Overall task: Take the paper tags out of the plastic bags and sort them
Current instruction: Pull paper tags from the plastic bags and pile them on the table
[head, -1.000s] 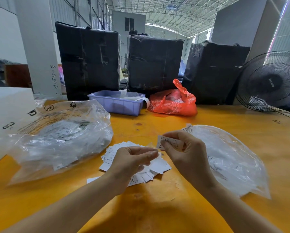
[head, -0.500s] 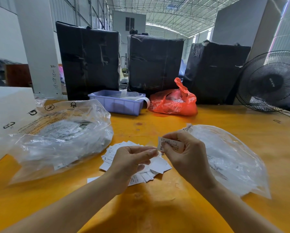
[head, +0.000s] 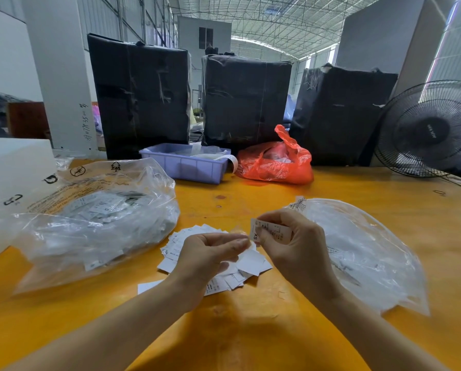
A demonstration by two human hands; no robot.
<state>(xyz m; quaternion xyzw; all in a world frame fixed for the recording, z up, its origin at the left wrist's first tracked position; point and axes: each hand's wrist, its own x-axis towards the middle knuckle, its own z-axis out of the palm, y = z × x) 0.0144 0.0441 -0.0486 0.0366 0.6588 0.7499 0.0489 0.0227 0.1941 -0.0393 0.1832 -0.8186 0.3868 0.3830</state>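
Between our two hands, our right hand [head: 296, 250] pinches a paper tag [head: 271, 232] while the left hand [head: 208, 253] nips at a thin clear sleeve, hard to make out, at the tag's near end. Its long axis runs sideways, the "XS" end pointing toward the left grip. Tugging hard could tear the tag, or drop it into the loose pile of tags [head: 246, 266] lying on the counter [head: 250, 330] below both grips.

head cam | looks forward-down | near table [head: 250, 330] | one view only

The left hand [head: 210, 253] has closed in, apparently touching the tag [head: 271, 232].
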